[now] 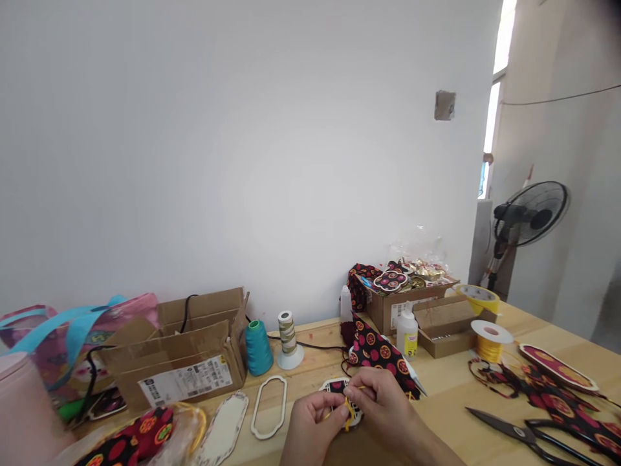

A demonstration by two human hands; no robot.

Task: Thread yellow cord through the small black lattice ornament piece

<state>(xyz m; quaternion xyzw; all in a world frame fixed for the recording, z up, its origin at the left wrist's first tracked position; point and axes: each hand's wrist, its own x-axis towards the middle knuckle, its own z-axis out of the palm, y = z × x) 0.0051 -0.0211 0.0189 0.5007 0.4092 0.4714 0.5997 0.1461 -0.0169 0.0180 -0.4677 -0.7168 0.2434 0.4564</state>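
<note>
Low in the middle of the head view, my left hand point(317, 421) and my right hand point(381, 401) come together with pinched fingers. Between them runs a yellow cord point(348, 421), held by the fingertips of both. Just behind the fingers is a small ornament point(334, 386) with a white cut-out frame and dark patterned cloth; the hands partly cover it. To the left lies an empty white oblong frame point(270, 408). A piece of dark cloth with round red and orange motifs point(381, 349) is bunched just beyond my right hand.
Black-handled scissors point(526, 432) lie at the right, near a yellow cord spool point(489, 340) and a finished oblong piece point(557, 367). A glue bottle point(407, 333) stands before a filled cardboard box point(388, 307). Leftward are a teal thread cone point(259, 349) and another carton point(179, 362).
</note>
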